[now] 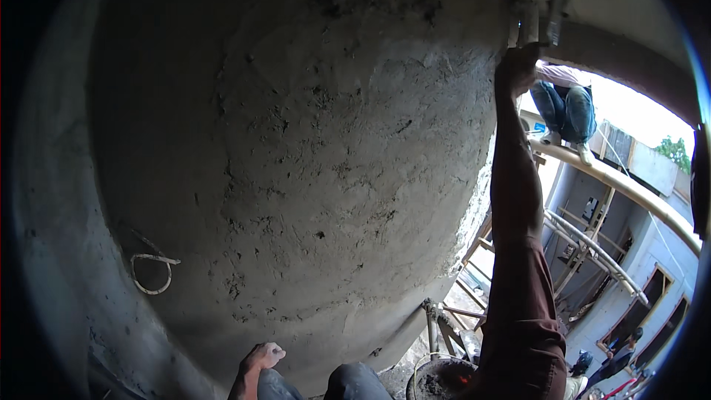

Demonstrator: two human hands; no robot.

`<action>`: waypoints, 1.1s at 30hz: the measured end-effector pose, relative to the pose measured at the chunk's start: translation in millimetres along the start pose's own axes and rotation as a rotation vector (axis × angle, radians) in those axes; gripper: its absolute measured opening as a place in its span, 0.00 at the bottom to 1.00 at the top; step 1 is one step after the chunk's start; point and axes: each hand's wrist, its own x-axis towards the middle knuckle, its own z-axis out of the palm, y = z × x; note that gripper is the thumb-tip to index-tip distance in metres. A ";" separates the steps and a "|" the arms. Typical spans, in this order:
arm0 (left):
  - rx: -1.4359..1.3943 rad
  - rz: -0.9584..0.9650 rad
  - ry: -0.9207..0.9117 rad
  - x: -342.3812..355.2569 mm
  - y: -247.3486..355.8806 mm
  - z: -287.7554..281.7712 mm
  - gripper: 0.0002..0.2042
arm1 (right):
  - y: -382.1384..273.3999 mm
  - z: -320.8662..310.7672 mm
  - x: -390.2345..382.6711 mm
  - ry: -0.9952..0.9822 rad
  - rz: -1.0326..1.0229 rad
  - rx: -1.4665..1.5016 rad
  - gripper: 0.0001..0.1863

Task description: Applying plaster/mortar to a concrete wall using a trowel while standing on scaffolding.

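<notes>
My right arm stretches up to the upper right, and my right hand [520,68] is closed around a trowel [555,11]. The trowel appears nearly edge-on, with dark mortar on it, close beneath the pale overhead surface. Filling the middle is a grey wall [333,155] of wet-looking plaster, rough and pitted in the centre, smoother at the left. Low down, beside my knees, my left hand [263,356] is curled closed, pale smears on its fingers; nothing shows in it. A round bucket [412,384] holding grey mortar stands at the bottom, left of my right sleeve.
A looped cable [152,274] sticks out of the wall at lower left. Beyond the wall's right edge, another person [566,107] crouches on a thick pole [629,192]. Further down are scaffold poles [600,252] and a person in dark clothes [618,359] at ground level.
</notes>
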 end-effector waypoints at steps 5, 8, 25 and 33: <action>-0.208 -0.232 -0.071 -3.3 1.2 4.4 0.19 | -106.7 -73.2 -309.5 -1.024 0.028 0.774 0.18; -0.263 -0.127 -0.044 -15.9 13.8 -0.6 0.17 | -96.3 -225.9 -415.4 -1.472 0.372 0.970 0.22; -0.348 1.414 -0.058 -119.8 359.1 46.6 0.18 | 284.7 -475.5 -522.1 -1.566 0.254 0.189 0.13; 0.315 1.381 -0.312 -70.2 381.4 201.4 0.23 | 408.2 -586.9 -519.3 -1.250 1.581 -0.087 0.45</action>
